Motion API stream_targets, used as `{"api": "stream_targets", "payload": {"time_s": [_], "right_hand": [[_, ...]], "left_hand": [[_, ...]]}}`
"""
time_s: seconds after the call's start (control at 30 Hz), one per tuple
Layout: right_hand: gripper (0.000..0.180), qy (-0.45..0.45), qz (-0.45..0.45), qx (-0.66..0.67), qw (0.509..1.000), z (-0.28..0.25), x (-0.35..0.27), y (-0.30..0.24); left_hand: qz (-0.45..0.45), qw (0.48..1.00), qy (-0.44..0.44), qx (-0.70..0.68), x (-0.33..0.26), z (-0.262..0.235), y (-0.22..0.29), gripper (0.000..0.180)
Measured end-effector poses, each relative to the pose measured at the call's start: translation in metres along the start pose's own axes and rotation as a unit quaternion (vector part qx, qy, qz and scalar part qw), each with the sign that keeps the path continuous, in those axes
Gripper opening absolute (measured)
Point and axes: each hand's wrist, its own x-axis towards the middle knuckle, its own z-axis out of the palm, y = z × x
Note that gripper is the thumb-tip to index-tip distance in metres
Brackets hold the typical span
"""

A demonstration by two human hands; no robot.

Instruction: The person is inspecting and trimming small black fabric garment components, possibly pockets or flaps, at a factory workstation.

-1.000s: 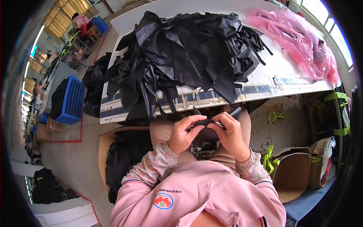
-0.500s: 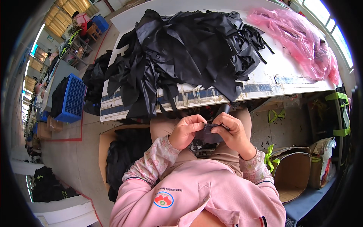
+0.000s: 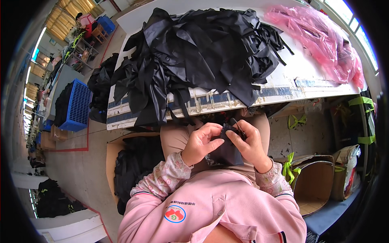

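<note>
Over my lap, a piece of black fabric point(image 3: 226, 154) hangs between my two hands. My left hand point(image 3: 202, 141) has its bent fingertips at the fabric's top left edge, with the thumb lying across its face. With thumb and fingers my right hand point(image 3: 249, 143) pinches the upper right edge. A thin dark object point(image 3: 235, 124) sticks out among the right fingers; its kind is unclear. Beyond my hands, a large heap of black fabric pieces point(image 3: 202, 52) covers much of the white table point(image 3: 283, 77), some strips drooping over the front edge.
Pink plastic film point(image 3: 320, 44) lies at the table's right. Left of my legs stands a cardboard box point(image 3: 111, 162) of black fabric; to the right is an open carton point(image 3: 314, 188) by green ties point(image 3: 288, 168). A blue crate point(image 3: 77, 107) stands farther left, and another person point(image 3: 86, 22) works far back.
The fabric piece has turned and now hangs longer below my hands. My left thumb has spread downward from the fingertips, and the thin dark object now shows at my right fingers.
</note>
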Motion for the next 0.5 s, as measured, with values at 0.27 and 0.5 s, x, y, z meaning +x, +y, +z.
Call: {"api": "stream_targets", "payload": {"time_s": [0.27, 0.5], "right_hand": [[0.015, -0.039, 0.016, 0.059, 0.997, -0.001, 0.0, 0.003], [0.016, -0.106, 0.106, 0.3, 0.942, -0.006, 0.008, 0.006]], "left_hand": [[0.028, 0.99, -0.007, 0.136, 0.001, -0.007, -0.001, 0.012], [-0.01, 0.992, -0.021, -0.122, 0.0, 0.007, 0.004, 0.014]]}}
